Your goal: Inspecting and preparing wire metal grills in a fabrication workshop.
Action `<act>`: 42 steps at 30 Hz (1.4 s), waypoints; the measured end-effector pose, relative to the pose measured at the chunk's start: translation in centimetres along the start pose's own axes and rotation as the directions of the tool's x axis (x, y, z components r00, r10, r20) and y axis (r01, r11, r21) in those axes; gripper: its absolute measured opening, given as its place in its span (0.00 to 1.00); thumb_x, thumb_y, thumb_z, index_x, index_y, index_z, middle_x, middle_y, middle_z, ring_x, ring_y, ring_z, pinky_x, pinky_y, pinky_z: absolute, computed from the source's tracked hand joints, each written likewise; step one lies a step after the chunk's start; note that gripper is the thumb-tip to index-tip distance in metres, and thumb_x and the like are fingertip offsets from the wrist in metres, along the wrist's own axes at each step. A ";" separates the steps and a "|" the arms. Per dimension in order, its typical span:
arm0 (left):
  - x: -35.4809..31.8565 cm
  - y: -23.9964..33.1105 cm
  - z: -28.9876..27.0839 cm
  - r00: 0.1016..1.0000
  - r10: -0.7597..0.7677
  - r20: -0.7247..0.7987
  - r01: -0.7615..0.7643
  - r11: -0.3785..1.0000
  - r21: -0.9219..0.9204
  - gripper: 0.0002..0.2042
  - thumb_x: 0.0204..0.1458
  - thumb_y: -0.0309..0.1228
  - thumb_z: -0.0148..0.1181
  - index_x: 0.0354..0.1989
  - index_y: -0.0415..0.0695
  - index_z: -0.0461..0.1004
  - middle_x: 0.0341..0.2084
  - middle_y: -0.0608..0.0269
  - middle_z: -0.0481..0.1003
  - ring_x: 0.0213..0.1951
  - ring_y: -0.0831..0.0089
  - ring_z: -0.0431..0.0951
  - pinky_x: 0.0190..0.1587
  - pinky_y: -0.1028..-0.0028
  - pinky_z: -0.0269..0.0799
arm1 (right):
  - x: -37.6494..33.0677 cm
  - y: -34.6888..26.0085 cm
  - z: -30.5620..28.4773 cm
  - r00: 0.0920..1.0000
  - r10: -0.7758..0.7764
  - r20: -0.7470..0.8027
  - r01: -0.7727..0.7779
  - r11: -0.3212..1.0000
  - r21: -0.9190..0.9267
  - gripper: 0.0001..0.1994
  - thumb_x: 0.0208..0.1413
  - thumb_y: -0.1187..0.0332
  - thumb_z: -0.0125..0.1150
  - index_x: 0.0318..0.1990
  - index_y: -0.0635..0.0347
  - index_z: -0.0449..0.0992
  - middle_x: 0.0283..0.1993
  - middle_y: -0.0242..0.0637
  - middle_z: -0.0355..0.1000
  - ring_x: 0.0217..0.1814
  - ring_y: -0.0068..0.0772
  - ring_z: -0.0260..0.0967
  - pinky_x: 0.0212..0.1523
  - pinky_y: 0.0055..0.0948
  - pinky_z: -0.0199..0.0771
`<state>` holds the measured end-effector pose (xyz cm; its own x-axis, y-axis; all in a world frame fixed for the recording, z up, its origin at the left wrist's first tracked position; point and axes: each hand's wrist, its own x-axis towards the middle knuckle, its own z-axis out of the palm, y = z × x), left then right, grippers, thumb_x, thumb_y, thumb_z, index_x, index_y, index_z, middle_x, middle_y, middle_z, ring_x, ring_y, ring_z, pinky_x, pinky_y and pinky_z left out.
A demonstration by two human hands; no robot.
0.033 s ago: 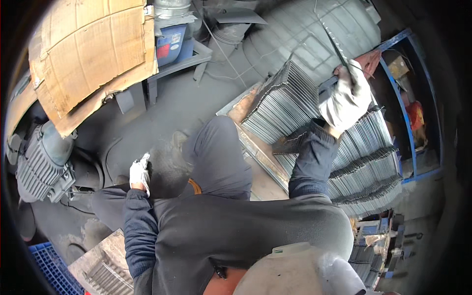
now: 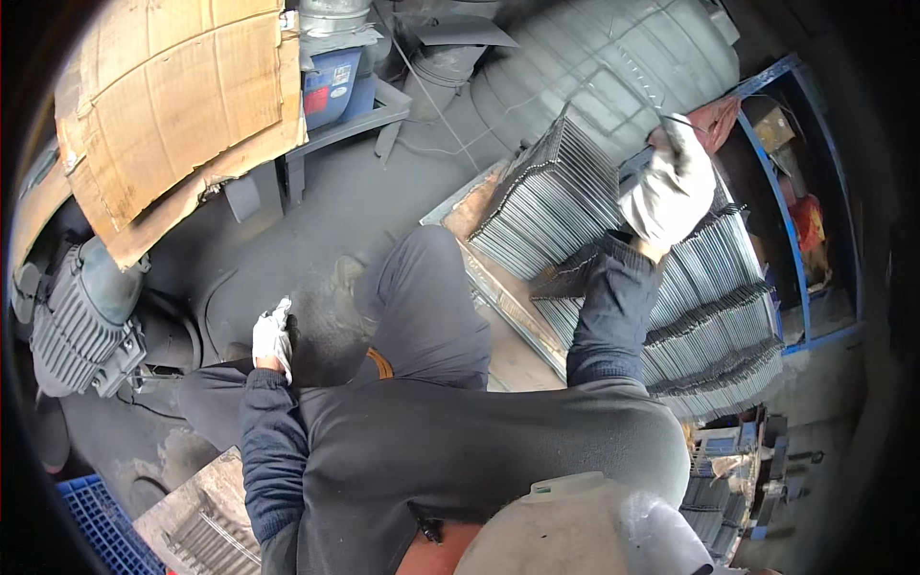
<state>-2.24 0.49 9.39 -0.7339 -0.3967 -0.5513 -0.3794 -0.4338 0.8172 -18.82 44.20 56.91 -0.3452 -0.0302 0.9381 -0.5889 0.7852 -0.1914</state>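
Observation:
My right hand (image 2: 669,187), in a white glove, is raised over rows of thin grey metal strips. Its fingers are closed around one end of a thin, toothed-looking metal strip (image 2: 637,77), which points up and away and is blurred. Just left of that hand, a stack of angled metal strips (image 2: 551,196) stands closely packed on a board (image 2: 508,302). More rows of strips (image 2: 709,316) lie below and right of my right forearm. My left hand (image 2: 272,337), also in a white glove, rests by my left leg with fingers stretched forward and nothing visible in it.
Flattened cardboard (image 2: 182,125) stands at the far left, beside a blue bucket (image 2: 331,86). A ribbed motor housing (image 2: 86,316) sits left of my left hand. Large grey bundles (image 2: 613,57) lie at the back, and a blue metal frame (image 2: 800,211) stands at right.
My right hand has shifted slightly left and down, and the strip in it has swung and now looks blurred and fainter. My left hand has stayed in place.

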 end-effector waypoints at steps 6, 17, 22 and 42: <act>1.0 -3.3 -2.4 0.968 0.240 0.075 -0.251 0.921 0.298 0.21 0.63 0.53 0.64 0.29 0.47 0.76 0.18 0.67 0.72 0.19 0.72 0.69 0.24 0.68 0.65 | -2.7 5.6 3.5 0.927 -0.270 0.259 0.361 0.824 -0.436 0.16 0.57 0.68 0.59 0.51 0.43 0.85 0.43 0.34 0.85 0.43 0.42 0.82 0.45 0.38 0.82; 0.1 -2.5 -1.2 0.997 -0.050 -0.054 0.060 0.979 0.193 0.19 0.57 0.50 0.73 0.31 0.47 0.78 0.18 0.72 0.70 0.21 0.75 0.66 0.26 0.69 0.63 | -7.0 6.0 5.4 0.951 -0.116 0.287 0.270 0.766 -0.583 0.14 0.63 0.62 0.57 0.51 0.43 0.85 0.42 0.37 0.84 0.43 0.45 0.82 0.44 0.42 0.81; 0.8 -3.1 -0.9 0.997 -0.046 -0.060 0.062 0.956 0.286 0.17 0.59 0.47 0.71 0.33 0.46 0.76 0.21 0.67 0.73 0.21 0.73 0.70 0.27 0.69 0.67 | -7.1 5.1 5.4 0.925 -0.056 0.376 0.262 0.811 -0.523 0.14 0.63 0.58 0.61 0.52 0.46 0.86 0.44 0.40 0.84 0.46 0.45 0.82 0.47 0.41 0.80; 0.6 -3.8 -1.4 0.993 0.108 0.041 -0.096 0.583 0.807 0.33 0.61 0.60 0.60 0.49 0.35 0.84 0.47 0.39 0.83 0.53 0.45 0.81 0.57 0.58 0.74 | -7.2 2.8 2.5 0.853 0.177 0.491 0.091 0.876 -0.473 0.17 0.61 0.57 0.69 0.54 0.53 0.85 0.48 0.44 0.83 0.50 0.47 0.82 0.52 0.39 0.78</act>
<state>-0.51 0.80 5.72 -0.7929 -0.4077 -0.4528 -0.6050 0.4382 0.6649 -19.79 45.08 48.86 -0.7574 -0.1908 0.6245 -0.2014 0.9780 0.0544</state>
